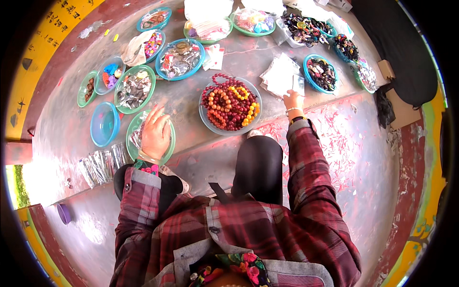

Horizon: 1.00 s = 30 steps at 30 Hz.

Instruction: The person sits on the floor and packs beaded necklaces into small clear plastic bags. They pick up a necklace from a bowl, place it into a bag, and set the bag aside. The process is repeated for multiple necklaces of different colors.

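My left hand (155, 134) hovers over or rests on a green bowl (172, 146) of small shiny packets, its fingers stretched out and apart. My right hand (293, 101) is closed, its fingertips pinching a small clear plastic packet (298, 84) by the lower edge. That packet lies at the right side of a pile of white packets (278, 76). Between my hands, a clear bowl (204, 119) holds coiled bead bracelets (229, 103) in dark red, orange-brown and yellow.
An empty blue bowl (105, 124) stands left of my left hand, above a row of silvery packets (103, 166). Several bowls of trinkets line the far side. Right of my right hand is a blue bowl of dark hair ties (321, 74). Red scraps (334, 138) litter the lower floor.
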{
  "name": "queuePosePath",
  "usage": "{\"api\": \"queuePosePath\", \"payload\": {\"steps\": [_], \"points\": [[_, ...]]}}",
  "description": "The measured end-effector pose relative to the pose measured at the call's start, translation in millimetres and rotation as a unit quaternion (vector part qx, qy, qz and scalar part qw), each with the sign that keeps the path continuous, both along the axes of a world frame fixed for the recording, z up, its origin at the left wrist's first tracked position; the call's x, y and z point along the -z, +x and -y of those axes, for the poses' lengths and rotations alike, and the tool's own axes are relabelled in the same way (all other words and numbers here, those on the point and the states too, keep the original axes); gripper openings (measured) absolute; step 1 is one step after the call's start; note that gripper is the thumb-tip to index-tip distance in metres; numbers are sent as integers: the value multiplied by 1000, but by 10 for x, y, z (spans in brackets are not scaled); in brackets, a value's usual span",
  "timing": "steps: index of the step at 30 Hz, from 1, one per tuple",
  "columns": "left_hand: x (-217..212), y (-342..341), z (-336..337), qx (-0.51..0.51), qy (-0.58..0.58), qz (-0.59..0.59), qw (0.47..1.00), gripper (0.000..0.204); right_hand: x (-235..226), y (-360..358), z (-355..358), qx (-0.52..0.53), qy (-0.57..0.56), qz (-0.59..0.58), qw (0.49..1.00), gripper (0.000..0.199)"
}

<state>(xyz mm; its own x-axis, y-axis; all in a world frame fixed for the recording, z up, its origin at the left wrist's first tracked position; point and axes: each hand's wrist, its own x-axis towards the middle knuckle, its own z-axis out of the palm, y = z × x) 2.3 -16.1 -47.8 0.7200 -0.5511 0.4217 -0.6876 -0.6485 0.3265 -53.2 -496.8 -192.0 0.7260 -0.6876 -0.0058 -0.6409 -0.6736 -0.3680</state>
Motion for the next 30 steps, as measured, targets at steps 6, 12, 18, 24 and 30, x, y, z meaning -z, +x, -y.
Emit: {"api": "queuePosePath", "payload": {"steps": [6,12,18,24,30], "points": [[37,43,107,35,19,-13,999,16,78,246,34,-17,-39,-62,997,39],[79,26,179,48,27,-52,997,15,232,451,-17,-86,-104,-32,990,27],[128,50,225,73,38,-67,994,14,380,604,16,-74,-139,-158,975,21],[56,14,223,81,55,-60,993,13,270,523,-40,2,-39,-37,999,21],[42,10,234,90,45,-66,993,14,372,549,180,51,-17,38,998,19]]}}
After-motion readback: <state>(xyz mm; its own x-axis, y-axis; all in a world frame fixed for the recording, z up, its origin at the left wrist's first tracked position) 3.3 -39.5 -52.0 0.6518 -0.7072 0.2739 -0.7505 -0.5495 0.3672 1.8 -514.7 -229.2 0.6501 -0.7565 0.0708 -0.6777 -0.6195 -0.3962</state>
